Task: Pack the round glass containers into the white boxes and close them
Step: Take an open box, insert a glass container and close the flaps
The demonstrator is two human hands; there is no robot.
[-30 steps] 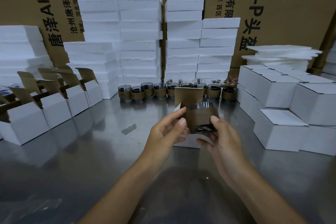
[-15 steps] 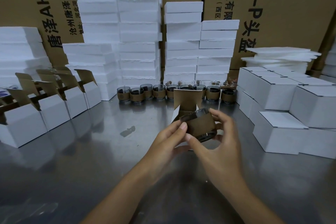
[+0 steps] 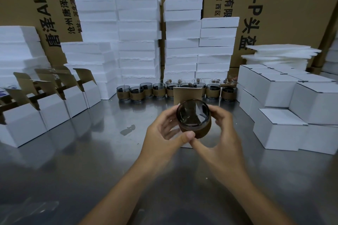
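Both hands grasp one glass container (image 3: 193,117) in the air above the metal table (image 3: 91,160). The left hand (image 3: 162,129) curls round its left side with the thumb on the brown sleeve, and the right hand (image 3: 225,129) curls round its right side and underneath. The container is tilted with its mouth toward the person, probably to check the inside or to turn it the correct way before packing. Directly behind the grip stands an open white box (image 3: 186,95) with its brown flap upright, so I think this box is ready to receive it. Farther behind the grip waits a row of more containers (image 3: 139,93). To the left of the grip are other open boxes (image 3: 53,107), and to the right closed boxes (image 3: 278,126), which seem to be the finished ones.
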